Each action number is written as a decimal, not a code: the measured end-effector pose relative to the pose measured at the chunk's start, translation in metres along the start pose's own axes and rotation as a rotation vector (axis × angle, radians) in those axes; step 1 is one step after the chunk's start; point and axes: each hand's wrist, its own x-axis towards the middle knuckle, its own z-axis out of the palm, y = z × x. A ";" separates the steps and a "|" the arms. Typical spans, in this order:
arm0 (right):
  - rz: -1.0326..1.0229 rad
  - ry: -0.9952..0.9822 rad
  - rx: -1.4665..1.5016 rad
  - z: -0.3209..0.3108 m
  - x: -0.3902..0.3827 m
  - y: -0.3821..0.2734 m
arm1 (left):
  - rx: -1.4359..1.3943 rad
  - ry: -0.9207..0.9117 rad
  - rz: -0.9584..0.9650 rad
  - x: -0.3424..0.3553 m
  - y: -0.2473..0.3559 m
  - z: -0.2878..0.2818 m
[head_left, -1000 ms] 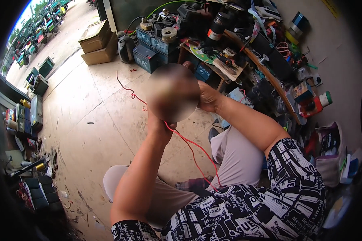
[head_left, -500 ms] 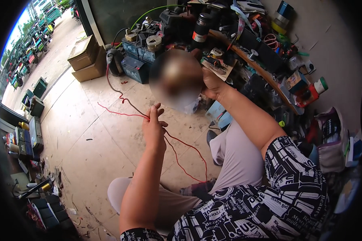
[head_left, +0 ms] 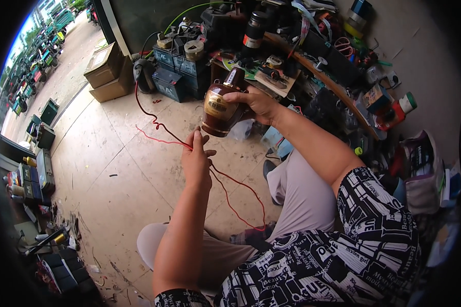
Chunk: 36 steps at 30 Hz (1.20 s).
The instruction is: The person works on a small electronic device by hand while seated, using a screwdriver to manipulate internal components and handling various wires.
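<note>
My right hand (head_left: 260, 106) grips a squat, glossy brown bottle (head_left: 213, 120) with a gold label and a narrow neck. The bottle is tilted slightly, its neck pointing away from me. Just below and left of its base, my left hand (head_left: 194, 156) pinches a red wire (head_left: 242, 180) between thumb and fingers. One thin red end of the wire sticks out to the left of that hand. A long loop hangs below it toward my legs. From the same hand a darker red cable (head_left: 144, 111) runs up to a black rounded device (head_left: 144, 75) on the floor.
Several batteries (head_left: 168, 85) stand beyond my hands, beside stacked cardboard boxes (head_left: 107, 82). A black flask (head_left: 254, 31) rises from clutter at the back. Tools and parts crowd a wooden board (head_left: 333, 88) on the right. More batteries (head_left: 44, 169) line the left doorway.
The brown bottle shows sharply now, where a blurred patch was before. My right hand has shifted a little left. My left hand keeps the wire in nearly the same spot.
</note>
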 end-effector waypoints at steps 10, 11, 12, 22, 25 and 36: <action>0.109 0.027 -0.043 0.002 0.010 0.018 | -0.013 -0.036 -0.033 -0.004 0.001 -0.006; 0.111 0.031 -0.043 0.002 0.010 0.021 | -0.013 -0.040 -0.037 -0.004 -0.001 -0.008; 0.109 0.014 -0.050 0.002 0.010 0.022 | -0.007 -0.041 -0.024 -0.004 -0.002 -0.009; -0.039 -0.112 -0.113 -0.003 0.007 0.020 | -0.017 -0.122 -0.025 -0.002 -0.010 -0.015; -0.228 -0.112 -0.212 -0.001 0.007 0.017 | 0.012 -0.096 -0.041 -0.005 -0.008 -0.014; -0.173 -0.232 -0.322 0.008 -0.007 0.015 | 0.053 -0.046 -0.094 -0.002 -0.010 -0.021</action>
